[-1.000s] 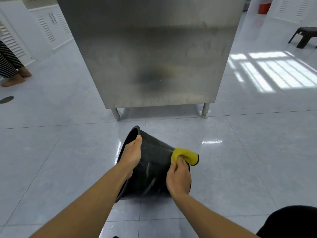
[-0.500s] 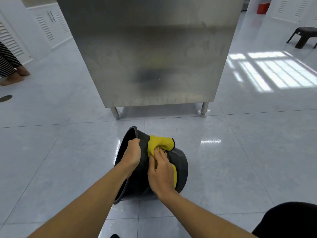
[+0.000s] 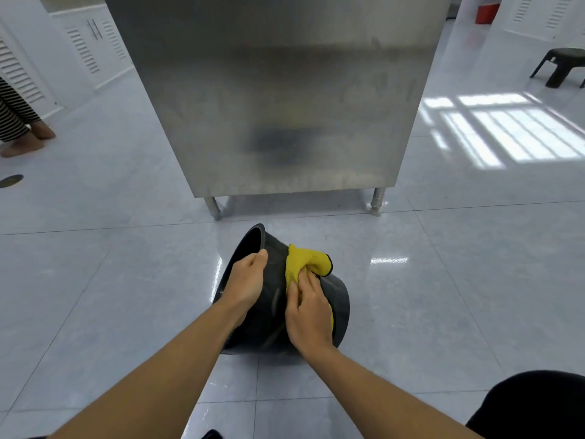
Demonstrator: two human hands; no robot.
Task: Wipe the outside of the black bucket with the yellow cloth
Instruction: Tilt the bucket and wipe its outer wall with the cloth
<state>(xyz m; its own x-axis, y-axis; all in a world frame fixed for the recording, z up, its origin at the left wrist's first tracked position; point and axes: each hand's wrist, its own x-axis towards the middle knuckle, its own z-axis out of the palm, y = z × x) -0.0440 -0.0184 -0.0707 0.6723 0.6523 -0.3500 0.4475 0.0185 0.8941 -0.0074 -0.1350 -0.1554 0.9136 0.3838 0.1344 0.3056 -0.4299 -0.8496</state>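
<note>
The black bucket [image 3: 338,307] lies tipped on its side on the tiled floor, its mouth facing left and away from me. My left hand [image 3: 245,280] grips the bucket's rim, thumb on the outside. My right hand [image 3: 305,307] presses the yellow cloth [image 3: 304,261] flat against the bucket's outer wall, close to the rim. Part of the cloth sticks out beyond my fingers and a strip shows under my palm.
A stainless steel cabinet [image 3: 278,99] on short legs stands just behind the bucket. Another person's bare feet [image 3: 23,142] and striped trousers are at the far left. A dark stool [image 3: 562,66] sits at the far right, and a floor drain [image 3: 11,180] at the left.
My right hand slid the cloth from the bucket's base end leftward along the outer wall toward the rim, then held there. My left hand kept its grip on the rim.
</note>
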